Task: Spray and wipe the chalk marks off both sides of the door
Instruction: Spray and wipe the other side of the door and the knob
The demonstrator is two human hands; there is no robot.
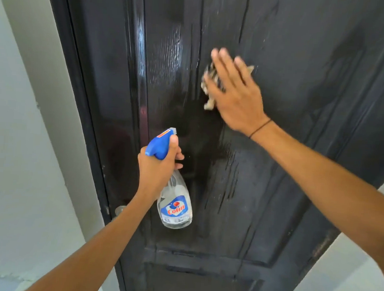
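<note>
**A:** Where does the work sit relative to the hands?

**B:** The tall black panelled wooden door fills the view, its long axis running top to bottom. The right hand lies flat against the upper panel, fingers straight and spread, pressing a crumpled beige patterned cloth onto the wood. The cloth peeks out on the hand's left side and below the thumb. So that hand is the nearer one to the surface; it is touching it through the cloth.

**A:** And the other?

**B:** The left hand hangs lower and to the left, fingers curled round the neck of a clear plastic spray bottle with a blue trigger head. The nozzle points up and towards the door, and the bottle's body hangs down below the fist. It stands just off the panel, not touching it as far as I can tell.

**A:** Anything in the bottle?

**B:** Clear liquid, I think; the level is hard to read through the label and the glare.

**A:** Any chalk left?

**B:** I can't make out distinct marks. Wet streaks and drips shine on the panel below the cloth and to its left, with faint pale smears near the top.

**A:** So the next stroke?

**B:** I'd judge it runs along the panel's length, down through the wet drips, with the right hand carrying it. The far side of the door is out of sight, so I'd count that half as still to do.
</note>
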